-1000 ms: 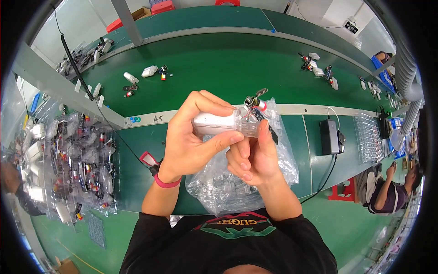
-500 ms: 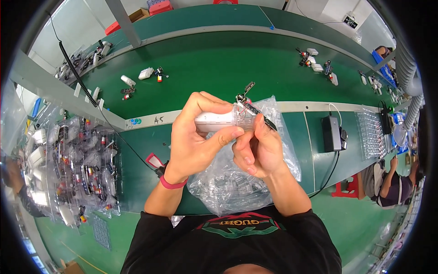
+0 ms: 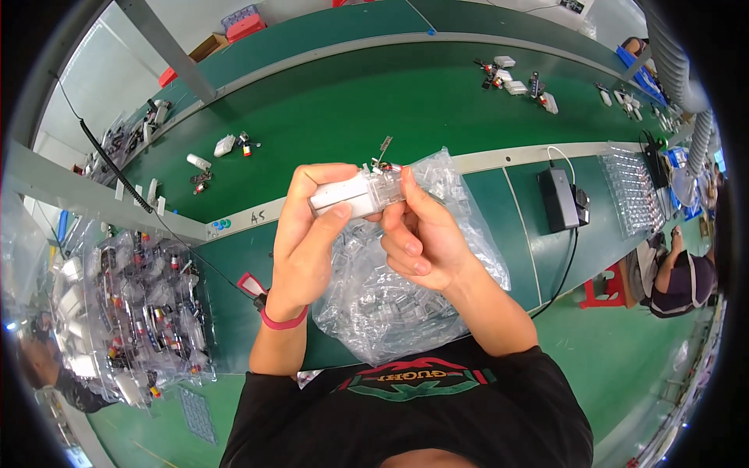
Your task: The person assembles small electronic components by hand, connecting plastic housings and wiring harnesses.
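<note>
My left hand [image 3: 300,242] wraps round a white plastic housing [image 3: 341,196], thumb along its near side. A clear plastic piece [image 3: 385,189] is joined to the housing's right end. From the clear piece's top sticks up a small circuit board [image 3: 386,144] with wires. My right hand [image 3: 433,246] pinches the right end of the clear piece between thumb and index finger, its other fingers curled. Exactly what lies under that thumb is hidden. Below both hands lies a large clear plastic bag [image 3: 406,312] of small transparent parts.
A green conveyor belt [image 3: 328,109] runs beyond the bench, bearing scattered white housings and boards. Stacked clear trays [image 3: 148,320] full of parts stand at left. To the right are a black power adapter [image 3: 556,201] and a clear blister tray [image 3: 630,191]. Another person [image 3: 683,277] sits far right.
Both hands and the housing have shifted left in view, partly because the view itself has turned. The circuit board, which slanted down past my right thumb, now mostly shows above the clear piece.
</note>
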Demonstrator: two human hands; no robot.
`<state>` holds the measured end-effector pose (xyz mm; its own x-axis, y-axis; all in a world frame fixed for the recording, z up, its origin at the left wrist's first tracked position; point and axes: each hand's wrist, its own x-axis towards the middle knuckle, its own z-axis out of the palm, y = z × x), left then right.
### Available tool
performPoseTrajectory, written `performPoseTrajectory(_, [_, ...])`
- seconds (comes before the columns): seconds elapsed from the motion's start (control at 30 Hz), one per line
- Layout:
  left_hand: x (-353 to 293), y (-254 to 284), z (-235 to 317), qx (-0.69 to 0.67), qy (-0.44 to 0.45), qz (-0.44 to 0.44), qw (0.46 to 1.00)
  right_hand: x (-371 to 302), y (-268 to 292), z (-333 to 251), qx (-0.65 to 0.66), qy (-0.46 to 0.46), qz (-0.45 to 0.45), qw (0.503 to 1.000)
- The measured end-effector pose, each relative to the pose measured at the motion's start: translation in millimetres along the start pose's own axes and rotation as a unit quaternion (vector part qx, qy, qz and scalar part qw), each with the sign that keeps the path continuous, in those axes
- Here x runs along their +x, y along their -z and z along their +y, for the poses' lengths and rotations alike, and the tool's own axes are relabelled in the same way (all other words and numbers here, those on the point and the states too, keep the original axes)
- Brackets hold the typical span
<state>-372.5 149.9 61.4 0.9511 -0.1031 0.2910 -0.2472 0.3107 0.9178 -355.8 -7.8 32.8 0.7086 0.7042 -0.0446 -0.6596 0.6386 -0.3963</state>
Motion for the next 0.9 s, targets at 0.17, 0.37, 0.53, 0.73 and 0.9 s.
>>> performPoseTrajectory(0.17, [26, 15, -16, 0.032, -0.029, 0.064, 0.997, -41, -1, -3, -0.164, -0.044, 0.057, 0.984])
performPoseTrajectory(0.37, [94, 133, -91, 0.132, 0.087, 0.164, 0.974, -93, 35, 31, -0.893, 0.058, 0.002, 0.447])
performPoseTrajectory(0.53, [128, 186, -121, 0.355, 0.142, 0.213, 0.899, -83, 77, 40, -0.918, 0.246, 0.137, 0.278])
performPoseTrajectory(0.73, [196, 91, -123, 0.753, -0.122, 0.093, 0.64, -88, 113, 46, -0.896, 0.23, 0.085, 0.369])
performPoseTrajectory(0.9, [269, -84, -180, 0.644, -0.225, -0.239, 0.691, -99, 106, 40, -0.885, 0.255, 0.073, 0.382])
